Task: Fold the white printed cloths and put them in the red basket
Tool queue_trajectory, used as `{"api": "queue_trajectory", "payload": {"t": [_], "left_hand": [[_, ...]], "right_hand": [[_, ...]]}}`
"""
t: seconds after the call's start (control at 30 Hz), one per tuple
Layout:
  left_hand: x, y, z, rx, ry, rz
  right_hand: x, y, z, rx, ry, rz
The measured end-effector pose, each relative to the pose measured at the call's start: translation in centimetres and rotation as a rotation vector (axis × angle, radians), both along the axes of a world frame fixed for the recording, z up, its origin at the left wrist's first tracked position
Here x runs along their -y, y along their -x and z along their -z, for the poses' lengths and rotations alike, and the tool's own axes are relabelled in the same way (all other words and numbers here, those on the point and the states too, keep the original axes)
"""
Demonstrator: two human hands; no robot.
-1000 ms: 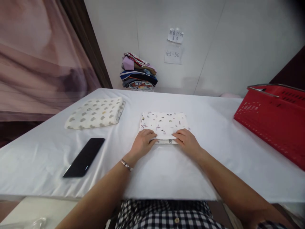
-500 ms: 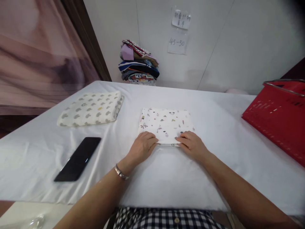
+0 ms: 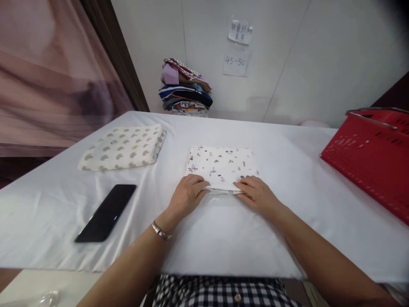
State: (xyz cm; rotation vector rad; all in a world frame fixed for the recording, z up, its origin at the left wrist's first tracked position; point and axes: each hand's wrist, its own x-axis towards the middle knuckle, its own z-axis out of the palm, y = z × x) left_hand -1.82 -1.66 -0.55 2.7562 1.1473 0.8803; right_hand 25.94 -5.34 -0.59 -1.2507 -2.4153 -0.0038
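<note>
A folded white cloth point(image 3: 220, 166) with small printed figures lies flat in the middle of the table. At its near left corner, my left hand point(image 3: 189, 194) pinches the edge between thumb and fingers. My right hand point(image 3: 257, 194) grips the near right part of the same edge in the same way. Between the two hands the near edge shows a narrow gap between layers. My thumbs are at the lower layer, with the fingers on top. A metal bracelet point(image 3: 161, 230) circles my left wrist.
A folded cream cloth with grey mushroom-like prints point(image 3: 123, 147) lies at the left on the white-covered table point(image 3: 236, 243). Nearer is a black phone point(image 3: 107, 213). A red basket point(image 3: 373, 157) stands at the right. Folded fabrics point(image 3: 187, 87) are stacked beyond the far edge, below wall papers point(image 3: 236, 62).
The near edge of the cloth has parted slightly between my hands, its upper layer lifted a little. Both hands still hold the edge. The whole view has shifted slightly.
</note>
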Motion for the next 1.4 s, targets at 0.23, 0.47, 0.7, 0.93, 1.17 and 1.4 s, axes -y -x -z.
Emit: {"api": "queue_trajectory", "payload": {"t": [0.23, 0.47, 0.7, 0.93, 1.17, 1.4], "left_hand": [[-0.1, -0.5, 0.0, 0.029, -0.109, -0.038], [0.0, -0.8, 0.5, -0.027, -0.093, -0.080], [0.7, -0.9, 0.2, 0.052, -0.055, -0.059], [0.8, -1.6, 0.3, 0.038, -0.077, -0.067], [1.1, -3.1, 0.4, 0.017, -0.077, -0.049], [1.0, -3.5, 0.3, -0.011, -0.110, -0.114]], "right_hand": [[-0.3, 0.1, 0.7, -0.125, -0.166, 0.021], [-0.8, 0.4, 1.3, -0.034, -0.186, 0.033], [-0.5, 0.2, 1.4, -0.018, -0.158, 0.029], [-0.6, 0.6, 1.6, -0.017, -0.181, 0.055], [-0.9, 1.1, 1.5, -0.082, -0.244, 0.094], [-0.8, 1.5, 1.1, -0.103, -0.237, 0.138]]}}
